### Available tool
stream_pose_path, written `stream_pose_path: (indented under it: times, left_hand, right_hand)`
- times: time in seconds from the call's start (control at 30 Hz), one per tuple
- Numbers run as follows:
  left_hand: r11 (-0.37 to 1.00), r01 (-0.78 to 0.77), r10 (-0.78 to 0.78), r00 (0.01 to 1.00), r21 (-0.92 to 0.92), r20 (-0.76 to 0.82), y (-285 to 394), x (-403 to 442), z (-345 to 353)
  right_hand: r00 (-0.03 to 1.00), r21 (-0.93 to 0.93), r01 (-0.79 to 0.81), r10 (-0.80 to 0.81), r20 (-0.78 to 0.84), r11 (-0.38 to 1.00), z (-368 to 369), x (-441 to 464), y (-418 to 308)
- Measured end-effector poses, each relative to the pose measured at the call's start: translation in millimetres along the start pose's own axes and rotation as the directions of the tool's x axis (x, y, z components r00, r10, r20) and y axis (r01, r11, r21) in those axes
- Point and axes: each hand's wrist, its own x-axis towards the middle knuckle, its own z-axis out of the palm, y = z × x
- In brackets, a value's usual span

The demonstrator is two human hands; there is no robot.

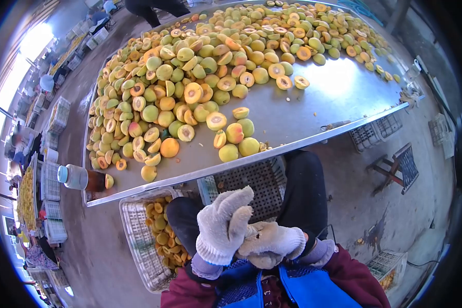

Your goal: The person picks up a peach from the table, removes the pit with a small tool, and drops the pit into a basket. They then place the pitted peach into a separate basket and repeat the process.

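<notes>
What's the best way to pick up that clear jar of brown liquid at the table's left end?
I'd wrap fingers around the upper wall of the clear, round jar, just below its pale blue lid, from the near left corner of the grey metal table. It looks upright, with a smooth wall to encircle; a yellow fruit half crowds its base.

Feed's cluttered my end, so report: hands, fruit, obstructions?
Left hand and right hand gloved, together over lap; any held item unclear. Whole and halved fruit heaped on table. Table rim between hands and heap.
</notes>
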Motion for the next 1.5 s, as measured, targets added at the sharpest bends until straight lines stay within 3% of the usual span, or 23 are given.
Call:
stream_pose_path:
  times: [0.07,0.13,0.2,0.27,0.33,0.4,0.47,0.53,0.57,0.7,0.73,0.77,0.8,0.87,0.93,1.0,1.1,1.2,1.37,1.4,1.43,1.47,1.5]
  left_hand:
    - [0.975,-0.148,0.131,0.986,0.164,0.106,8,6,-3]
    - [0.992,-0.103,0.092,0.987,0.077,0.133,3,8,-4]
    - [0.934,0.112,-0.008,0.956,-0.340,0.295,1,7,-9]
    - [0.927,0.133,-0.050,0.971,-0.351,0.234,7,-1,-1]
    - [0.653,0.285,-0.192,0.959,-0.701,0.210,8,-10,2]
    - [0.599,0.399,-0.343,0.911,-0.695,0.228,10,-11,4]
    - [-0.055,0.427,-0.319,0.849,-0.903,0.421,-11,-7,11]
    - [0.176,0.446,-0.481,0.817,-0.878,0.319,-10,0,12]
    - [0.360,0.399,-0.524,0.834,-0.843,0.171,-13,0,7]
    - [0.807,0.232,-0.489,0.779,-0.542,-0.394,-73,-16,-64]
    - [0.873,0.314,-0.468,0.754,-0.373,-0.461,-105,-26,-90]
    - [0.768,0.519,-0.299,0.809,0.376,-0.506,-129,-33,-117]
    - [0.503,0.310,-0.098,0.948,0.807,-0.303,-120,-33,-130]
    - [0.383,0.319,-0.026,0.942,0.867,-0.335,-126,-12,-126]
    - [0.635,0.286,-0.046,0.941,0.717,-0.335,-139,24,-119]
    - [0.709,0.207,-0.039,0.966,0.675,-0.254,-156,62,-113]
    - [0.541,0.302,-0.233,0.950,0.785,-0.205,-205,109,-105]
    - [0.255,0.233,-0.374,0.919,0.938,-0.126,-186,127,-90]
    - [0.315,0.213,-0.375,0.923,0.925,-0.085,-192,114,-95]
    - [0.711,0.497,-0.502,0.854,0.496,-0.137,-197,112,-98]
    - [0.773,0.619,-0.633,0.769,-0.140,-0.094,-169,112,-98]
    - [0.598,0.637,-0.714,0.700,-0.487,0.038,-136,98,-101]
    - [0.563,0.507,-0.603,0.792,-0.653,0.094,-149,89,-98]
  right_hand:
    - [0.997,-0.030,0.030,-0.032,-0.070,0.999,3,-2,1]
    - [0.989,0.188,0.020,-0.047,0.138,0.982,-4,-2,2]
    - [0.968,0.198,0.149,-0.184,0.173,0.969,-2,6,12]
    - [0.928,0.214,0.271,-0.314,0.202,0.938,-1,9,19]
    - [0.928,0.229,0.221,-0.276,0.250,0.948,-3,9,19]
    - [0.935,0.225,0.292,-0.327,0.135,0.929,3,13,28]
    - [0.929,0.212,0.357,-0.370,0.023,0.910,4,15,28]
    - [0.910,-0.026,0.250,-0.226,0.347,0.968,-1,11,15]
    - [0.942,0.010,0.093,-0.091,0.322,0.996,1,1,4]
    - [0.968,-0.005,0.210,-0.207,0.145,0.978,2,-10,-15]
    - [0.967,-0.016,0.207,-0.202,0.157,0.978,0,-7,-18]
    - [0.985,0.008,0.149,-0.149,0.083,0.989,-4,-5,-17]
    - [0.996,0.042,0.088,-0.088,0.008,0.995,-6,0,-14]
    - [0.995,-0.079,0.090,-0.087,0.040,0.993,-7,14,-16]
    - [0.981,-0.164,0.193,-0.188,0.044,0.967,-2,23,-15]
    - [1.000,-0.100,0.016,-0.017,-0.005,0.995,4,26,-25]
    - [0.998,-0.053,0.027,-0.031,-0.062,0.998,-4,32,-16]
    - [0.983,-0.124,0.118,-0.134,-0.126,0.985,-3,28,-23]
    - [0.968,-0.135,0.065,-0.096,-0.230,0.989,1,28,-31]
    - [0.965,-0.120,0.070,-0.098,-0.245,0.990,3,29,-30]
    - [0.954,-0.156,0.097,-0.136,-0.269,0.983,6,30,-32]
    - [0.945,-0.167,0.081,-0.129,-0.301,0.983,14,26,-40]
    - [0.927,-0.207,0.139,-0.201,-0.316,0.968,13,29,-39]
